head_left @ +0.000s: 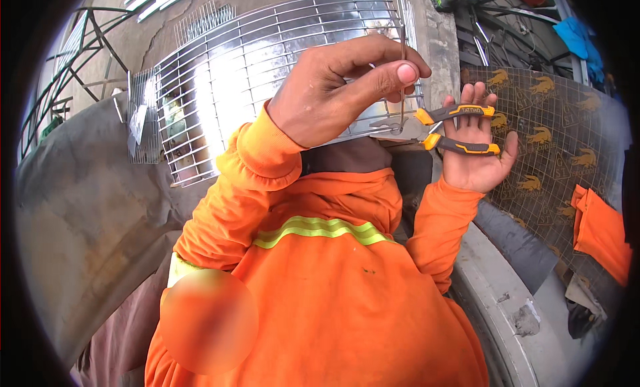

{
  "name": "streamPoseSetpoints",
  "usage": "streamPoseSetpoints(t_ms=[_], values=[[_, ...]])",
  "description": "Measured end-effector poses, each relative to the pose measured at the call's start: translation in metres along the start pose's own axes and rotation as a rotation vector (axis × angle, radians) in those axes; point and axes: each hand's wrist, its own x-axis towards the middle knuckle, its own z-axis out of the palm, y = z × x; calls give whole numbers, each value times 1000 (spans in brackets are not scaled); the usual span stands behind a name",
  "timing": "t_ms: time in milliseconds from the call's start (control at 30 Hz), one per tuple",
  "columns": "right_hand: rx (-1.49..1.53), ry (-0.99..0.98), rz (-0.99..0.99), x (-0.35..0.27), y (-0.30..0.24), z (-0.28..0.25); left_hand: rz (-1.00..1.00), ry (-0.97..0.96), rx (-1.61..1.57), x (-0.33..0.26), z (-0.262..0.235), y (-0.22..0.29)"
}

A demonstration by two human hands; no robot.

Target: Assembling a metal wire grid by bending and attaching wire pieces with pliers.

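Note:
My left hand [363, 80] is closed in a pinch on a thin brownish wire [403, 106], which hangs down below the thumb. A pair of combination pliers [463, 147] with black and orange handles lies across my right hand [475, 170]. That hand is palm up, its fingers stretched out under the spread handles, and it bears the pliers. The jaws are at the lower end of the wire; whether they grip it I cannot tell. Behind my left hand is a shiny metal wire grid [227, 87], bent into a curved panel.
Smaller wire grid pieces [145, 117] are at the left and behind. A dark printed sheet [543, 140] with yellow figures covers the right side, with orange cloth [597, 230] on it. Dark metal frames [87, 47] stand far left. A grey cover [87, 207] drapes at the left.

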Motion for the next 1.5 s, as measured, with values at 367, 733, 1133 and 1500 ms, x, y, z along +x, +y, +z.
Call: streamPoseSetpoints(t_ms=[367, 733, 1133, 1500], values=[[-204, 142, -50, 6, -1, 10, -36, -46, -40, 5, -1, 0], [-412, -76, -52, 3, -31, 36, -35, 95, -166, 5, -12, -11], [-440, -12, -15, 9, -59, 69, -257, 291, -260, 16, -33, -39], [-695, 147, -67, -23, -42, 85, -237, 260, -318, 17, -39, -51]])
